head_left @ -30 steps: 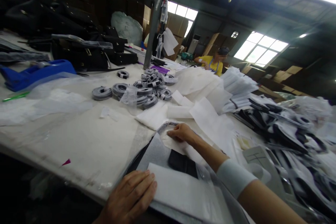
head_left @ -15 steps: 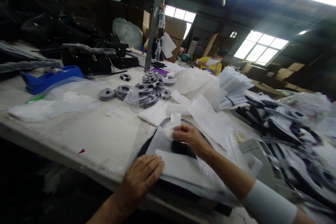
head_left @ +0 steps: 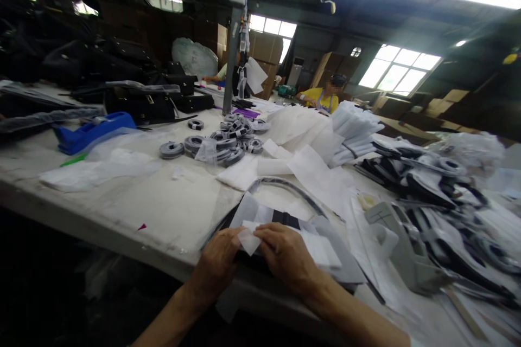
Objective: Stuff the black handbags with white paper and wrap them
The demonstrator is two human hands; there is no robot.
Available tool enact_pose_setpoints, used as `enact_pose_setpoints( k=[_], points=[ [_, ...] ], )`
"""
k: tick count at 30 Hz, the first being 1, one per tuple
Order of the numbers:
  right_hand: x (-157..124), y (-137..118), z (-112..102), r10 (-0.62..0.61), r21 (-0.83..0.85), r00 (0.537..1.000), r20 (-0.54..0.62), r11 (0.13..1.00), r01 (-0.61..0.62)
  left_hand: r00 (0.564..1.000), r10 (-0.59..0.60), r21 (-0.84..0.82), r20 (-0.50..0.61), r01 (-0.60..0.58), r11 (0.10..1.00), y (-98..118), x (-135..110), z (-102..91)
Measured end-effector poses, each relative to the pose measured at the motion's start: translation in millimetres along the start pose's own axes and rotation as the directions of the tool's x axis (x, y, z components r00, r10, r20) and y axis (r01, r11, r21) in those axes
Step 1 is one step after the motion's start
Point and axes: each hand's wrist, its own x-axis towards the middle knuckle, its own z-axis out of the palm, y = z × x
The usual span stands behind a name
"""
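Note:
Both hands meet at the table's near edge over a dark bag-like item (head_left: pixel 288 219) with a grey wrapped, arched handle (head_left: pixel 291 183). Between them is a small thin white sheet (head_left: pixel 249 241). My left hand (head_left: pixel 217 257) pinches its left side, and my right hand (head_left: pixel 287 255) pinches its right side, fingers closed. Folded white sheeting (head_left: pixel 321 249) lies over the dark item just right of my right hand. The underside of the item is hidden by my hands and the sheeting.
Coiled grey straps (head_left: pixel 223 143) and loose white sheets (head_left: pixel 301 130) lie beyond. A blue tape dispenser (head_left: pixel 93 133) stands left, a grey one (head_left: pixel 402 244) right. Dark strap-like pieces (head_left: pixel 431 184) pile up at right. A person in yellow (head_left: pixel 321 98) sits across the table.
My right hand has come down and toward me with the small white piece, meeting my left hand. The arched handle is now uncovered. The view has shifted slightly.

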Motion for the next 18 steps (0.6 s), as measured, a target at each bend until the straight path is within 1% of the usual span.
enact_pose_setpoints(
  k=[2, 4, 6, 8, 10, 11, 12, 13, 16, 18],
  points=[
    [-7, -5, 6, -0.097, -0.093, 0.994, -0.058, 0.991, 0.092, 1.000, -0.028, -0.002, 0.009, 0.028, 1.000, -1, -2, 0.0],
    [-15, -9, 9, -0.211, -0.148, 0.972, -0.099, 0.969, 0.195, 0.999, 0.008, -0.007, 0.032, -0.008, 1.000, -2, -1, -0.7],
    [-24, -14, 8, -0.319, -0.134, 0.941, -0.116, 0.943, 0.304, 0.998, 0.045, -0.011, 0.037, -0.045, 0.999, -2, 2, -1.9],
    [-37, -19, 6, -0.428, -0.048, 0.901, -0.074, 0.903, 0.426, 0.998, 0.058, -0.010, 0.040, -0.058, 0.998, -2, 6, -3.5],
    [-51, -24, 6, -0.544, 0.044, 0.839, 0.002, 0.839, 0.543, 0.997, 0.047, -0.006, 0.064, -0.047, 0.999, -2, 10, -5.2],
    [-58, -26, 8, -0.577, 0.056, 0.816, 0.032, 0.816, 0.575, 0.996, 0.042, -0.006, 0.079, -0.042, 0.999, -1, 12, -5.8],
    [-65, -26, 12, -0.581, 0.039, 0.812, 0.058, 0.814, 0.579, 0.995, 0.036, -0.003, 0.091, -0.036, 0.999, -1, 13, -6.3],
    [-70, -26, 18, -0.553, -0.006, 0.829, 0.080, 0.832, 0.555, 0.995, 0.032, 0.000, 0.097, -0.033, 0.999, -1, 14, -6.6],
    [-75, -21, 44, -0.384, -0.174, 0.915, 0.126, 0.899, 0.401, 0.994, 0.023, 0.003, 0.109, -0.023, 1.000, -2, 15, -6.9],
    [-72, -17, 64, -0.329, -0.224, 0.937, 0.119, 0.910, 0.348, 0.992, 0.008, 0.001, 0.128, -0.008, 1.000, -2, 17, -7.1]
  ],
)
